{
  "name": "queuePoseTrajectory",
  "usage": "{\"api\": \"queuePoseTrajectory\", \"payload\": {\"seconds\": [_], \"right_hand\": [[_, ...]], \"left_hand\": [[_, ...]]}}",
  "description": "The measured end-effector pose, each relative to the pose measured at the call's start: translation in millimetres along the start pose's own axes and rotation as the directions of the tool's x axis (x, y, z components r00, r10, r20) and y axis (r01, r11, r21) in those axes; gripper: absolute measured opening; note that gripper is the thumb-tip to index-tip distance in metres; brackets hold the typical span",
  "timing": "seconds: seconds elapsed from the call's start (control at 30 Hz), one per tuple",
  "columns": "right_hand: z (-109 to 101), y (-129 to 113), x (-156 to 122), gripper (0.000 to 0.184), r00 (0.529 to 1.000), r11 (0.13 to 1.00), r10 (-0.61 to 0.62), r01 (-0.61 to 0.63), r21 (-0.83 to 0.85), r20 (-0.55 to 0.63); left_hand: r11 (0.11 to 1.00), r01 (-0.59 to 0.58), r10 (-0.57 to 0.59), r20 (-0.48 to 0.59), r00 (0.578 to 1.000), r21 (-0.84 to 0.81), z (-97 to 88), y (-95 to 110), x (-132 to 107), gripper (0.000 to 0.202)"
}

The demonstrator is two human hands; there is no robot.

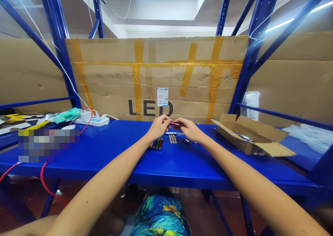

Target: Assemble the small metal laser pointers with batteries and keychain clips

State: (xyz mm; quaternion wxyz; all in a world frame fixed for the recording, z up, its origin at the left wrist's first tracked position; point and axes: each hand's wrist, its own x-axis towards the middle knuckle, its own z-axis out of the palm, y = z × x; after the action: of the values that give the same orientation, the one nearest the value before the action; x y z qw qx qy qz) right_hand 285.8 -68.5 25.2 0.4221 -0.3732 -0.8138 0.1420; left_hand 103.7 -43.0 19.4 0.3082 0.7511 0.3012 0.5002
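Observation:
My left hand (159, 126) and my right hand (189, 129) meet above the far middle of the blue table (104, 152). Both pinch a small red pen-like tube (176, 124) held level between them, one hand at each end. Under my left hand lies a row of several slim coloured tubes (156, 144). A small block of button cells (172, 139) sits between the hands on the table. Small clips or rings (186, 141) lie beneath my right hand.
An open cardboard box (253, 135) sits at the right. A taped cardboard sheet marked LED (156, 76) stands behind. A white power strip (92, 120) with a red cable (44, 184) lies at the left, by a teal object (67, 114). Blue rack posts (58, 38) flank the table.

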Motion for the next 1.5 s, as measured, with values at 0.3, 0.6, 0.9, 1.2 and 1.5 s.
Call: {"api": "queuePoseTrajectory", "payload": {"seconds": [0.3, 0.6, 0.9, 1.2, 1.5], "right_hand": [[4.1, -1.8, -1.2, 0.018, 0.998, 0.984, 0.056, -0.059, 0.165, 0.023], [1.4, -5.8, -3.8, 0.012, 0.980, 0.957, -0.083, 0.027, -0.289, -0.182], [-3.9, -7.2, -4.2, 0.010, 0.971, 0.924, -0.160, 0.083, -0.373, -0.180], [-6.1, -7.3, -5.0, 0.011, 0.978, 0.891, -0.145, 0.062, -0.450, -0.152], [-6.9, -4.5, -3.6, 0.013, 0.970, 0.897, -0.148, 0.049, -0.440, -0.194]], "left_hand": [[1.000, -0.018, 0.018, 0.021, 1.000, 0.003, 1.2, -2.1, -0.9, 0.023], [0.852, 0.159, -0.189, -0.010, 0.982, -0.499, -12.1, 4.4, 9.7, 0.065], [0.689, 0.255, -0.279, 0.077, 0.957, -0.678, -24.5, 5.8, 8.6, 0.078], [0.655, 0.284, -0.316, 0.087, 0.945, -0.701, -21.5, 7.8, 9.7, 0.081], [0.643, 0.301, -0.335, 0.094, 0.937, -0.704, -20.1, 11.4, 8.4, 0.079]]}}
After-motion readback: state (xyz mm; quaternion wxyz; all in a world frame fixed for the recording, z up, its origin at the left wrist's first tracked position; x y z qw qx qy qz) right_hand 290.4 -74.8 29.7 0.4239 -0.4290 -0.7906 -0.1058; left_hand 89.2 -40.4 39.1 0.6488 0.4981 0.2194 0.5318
